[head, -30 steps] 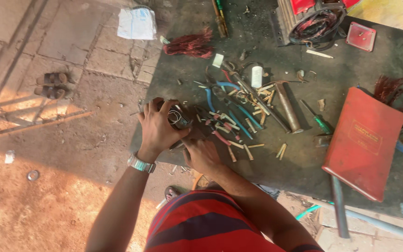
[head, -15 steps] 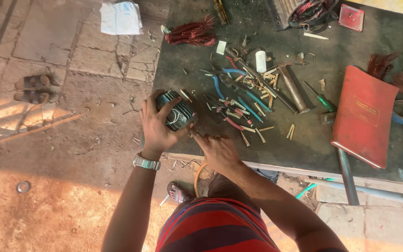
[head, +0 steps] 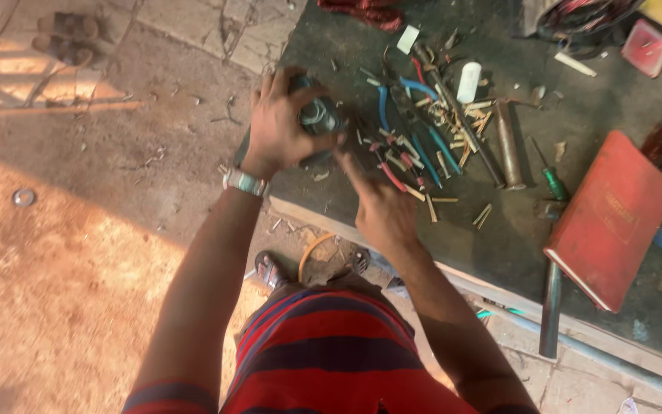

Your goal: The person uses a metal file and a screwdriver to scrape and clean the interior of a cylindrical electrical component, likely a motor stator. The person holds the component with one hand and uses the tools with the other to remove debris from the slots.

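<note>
1. My left hand (head: pixel 281 126) wraps a round grey metal part (head: pixel 319 116) at the near-left corner of the counter (head: pixel 515 238); this grip is closed around the part, fingers curled over its top.
2. My right hand (head: pixel 381 211) sits just below and right of that grip, forefinger pointing up toward the part; it holds nothing that I can see.
3. The part's axis I cannot tell. The left hand is on it, the right near.
4. Further right of both grips: scattered wire offcuts (head: pixel 415 149), a red book (head: pixel 611 218).
</note>
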